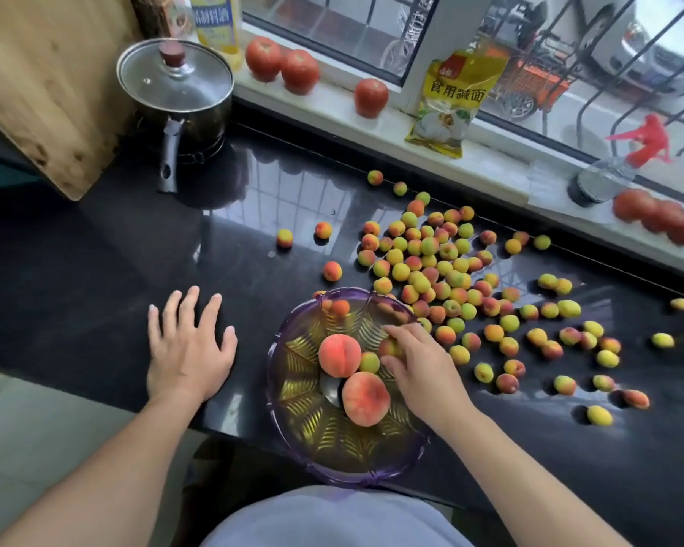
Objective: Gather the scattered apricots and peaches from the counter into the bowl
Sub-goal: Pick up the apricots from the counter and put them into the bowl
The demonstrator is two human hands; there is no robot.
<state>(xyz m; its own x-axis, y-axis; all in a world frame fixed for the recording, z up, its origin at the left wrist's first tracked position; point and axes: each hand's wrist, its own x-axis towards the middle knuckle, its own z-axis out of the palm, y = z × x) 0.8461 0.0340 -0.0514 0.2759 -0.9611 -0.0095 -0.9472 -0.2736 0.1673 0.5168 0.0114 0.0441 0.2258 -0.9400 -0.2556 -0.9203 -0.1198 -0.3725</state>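
Observation:
A purple glass bowl [289,420] stands at the front edge of the black counter [95,270]. Inside lie two large peaches [339,355] [365,397] and a few small apricots [369,362]. My right hand [415,369] reaches over the bowl's right side and pinches a small apricot [387,347] between thumb and fingers. My left hand [188,345] rests flat on the counter left of the bowl, fingers spread. Several apricots [431,262] lie scattered in a dense patch right of and behind the bowl, with loose ones [284,238] further left.
A lidded pot [174,84] stands at the back left beside a wooden board [44,84]. On the window sill sit tomatoes [299,71], a yellow packet [447,108], a spray bottle [609,175] and more tomatoes [660,215].

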